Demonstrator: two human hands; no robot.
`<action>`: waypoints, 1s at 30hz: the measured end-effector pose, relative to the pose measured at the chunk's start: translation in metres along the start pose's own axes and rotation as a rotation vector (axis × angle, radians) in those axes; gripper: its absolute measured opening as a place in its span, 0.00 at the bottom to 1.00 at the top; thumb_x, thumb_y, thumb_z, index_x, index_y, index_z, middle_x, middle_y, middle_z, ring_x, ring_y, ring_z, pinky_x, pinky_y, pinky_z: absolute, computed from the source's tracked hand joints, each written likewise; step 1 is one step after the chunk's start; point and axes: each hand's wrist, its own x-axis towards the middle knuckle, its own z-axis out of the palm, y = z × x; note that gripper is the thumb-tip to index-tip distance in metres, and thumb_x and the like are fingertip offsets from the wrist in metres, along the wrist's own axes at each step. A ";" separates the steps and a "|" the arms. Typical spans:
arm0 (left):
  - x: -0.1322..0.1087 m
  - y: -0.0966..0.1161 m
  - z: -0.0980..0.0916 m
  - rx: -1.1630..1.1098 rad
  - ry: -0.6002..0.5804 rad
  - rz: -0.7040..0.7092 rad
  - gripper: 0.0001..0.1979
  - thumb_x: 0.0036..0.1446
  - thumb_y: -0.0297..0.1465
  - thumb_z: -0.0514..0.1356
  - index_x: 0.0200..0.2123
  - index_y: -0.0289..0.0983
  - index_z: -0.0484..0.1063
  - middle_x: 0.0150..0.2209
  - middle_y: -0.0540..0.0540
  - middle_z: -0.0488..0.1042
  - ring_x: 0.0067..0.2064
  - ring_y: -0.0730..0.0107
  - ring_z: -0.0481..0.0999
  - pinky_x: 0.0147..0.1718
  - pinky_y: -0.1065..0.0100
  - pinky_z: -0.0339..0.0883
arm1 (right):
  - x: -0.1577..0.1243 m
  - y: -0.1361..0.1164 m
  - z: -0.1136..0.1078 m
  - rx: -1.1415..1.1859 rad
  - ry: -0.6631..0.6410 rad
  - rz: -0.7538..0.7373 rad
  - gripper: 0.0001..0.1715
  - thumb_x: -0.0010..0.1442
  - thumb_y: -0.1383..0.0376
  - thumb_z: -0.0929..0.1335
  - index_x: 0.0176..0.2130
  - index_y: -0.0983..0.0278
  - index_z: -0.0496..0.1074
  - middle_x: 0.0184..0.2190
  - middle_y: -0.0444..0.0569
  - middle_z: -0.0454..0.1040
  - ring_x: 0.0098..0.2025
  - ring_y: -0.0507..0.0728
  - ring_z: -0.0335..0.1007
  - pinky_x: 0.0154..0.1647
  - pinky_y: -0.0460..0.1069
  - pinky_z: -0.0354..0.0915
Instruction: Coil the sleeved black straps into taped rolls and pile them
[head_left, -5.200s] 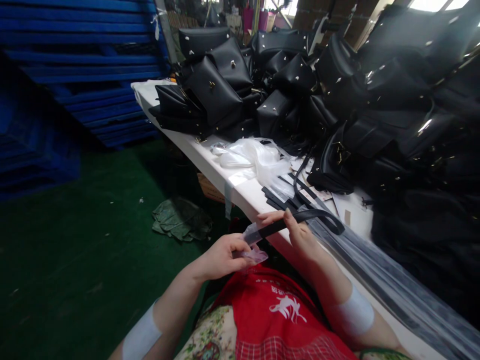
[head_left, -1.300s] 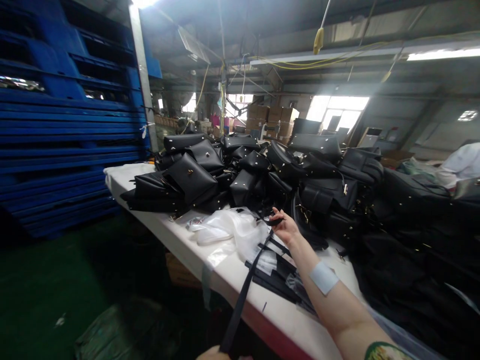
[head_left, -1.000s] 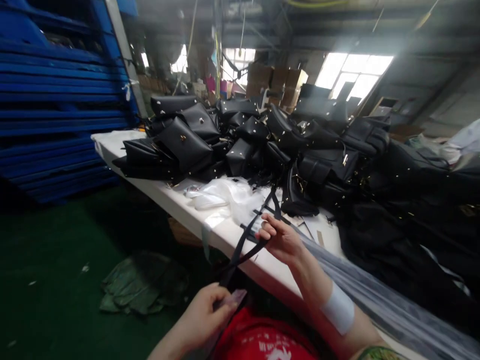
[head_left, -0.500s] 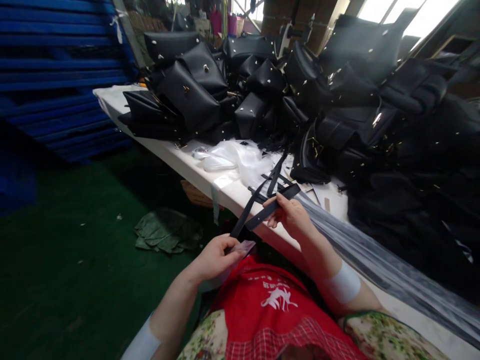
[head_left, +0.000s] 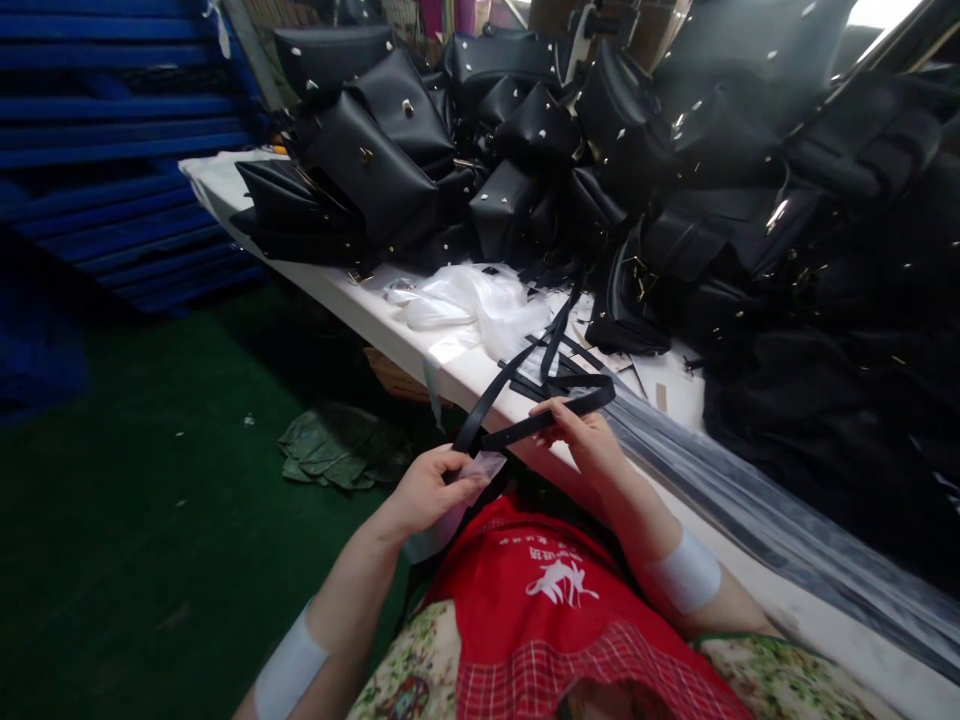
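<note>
One black strap lies between thumb and fingers of the right hand.

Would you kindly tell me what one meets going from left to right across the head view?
Stacked blue slatted pallets, crumpled green sheet on the floor, left hand pinching a small translucent plastic piece, right hand holding a flat black strap, long translucent plastic-film bundle.

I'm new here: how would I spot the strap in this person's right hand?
Find the white table heaped with black bags, then the person's right hand by its near edge. The black strap pinched there folds back in a loop, its tip pointing toward the left hand; neighbouring dark strips lie on the table instead.
</note>
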 end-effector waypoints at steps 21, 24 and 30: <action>0.000 0.001 0.000 0.021 -0.066 0.023 0.09 0.52 0.34 0.64 0.28 0.33 0.79 0.29 0.48 0.71 0.30 0.72 0.70 0.30 0.72 0.62 | -0.006 -0.013 -0.001 -0.196 -0.104 -0.079 0.21 0.60 0.50 0.69 0.32 0.64 0.79 0.28 0.48 0.76 0.31 0.55 0.70 0.35 0.48 0.65; -0.001 0.000 0.000 0.028 -0.101 0.009 0.10 0.52 0.36 0.65 0.29 0.33 0.80 0.28 0.49 0.71 0.30 0.72 0.70 0.30 0.72 0.62 | -0.004 -0.013 0.000 -0.205 -0.103 -0.100 0.21 0.61 0.50 0.68 0.32 0.64 0.79 0.28 0.48 0.76 0.31 0.54 0.69 0.35 0.48 0.65; -0.002 -0.002 -0.002 0.025 -0.106 -0.014 0.14 0.52 0.39 0.65 0.31 0.32 0.80 0.28 0.49 0.70 0.29 0.72 0.69 0.29 0.71 0.60 | 0.002 -0.007 -0.011 -0.207 -0.125 -0.148 0.20 0.62 0.51 0.67 0.34 0.63 0.79 0.29 0.47 0.76 0.31 0.53 0.69 0.34 0.48 0.65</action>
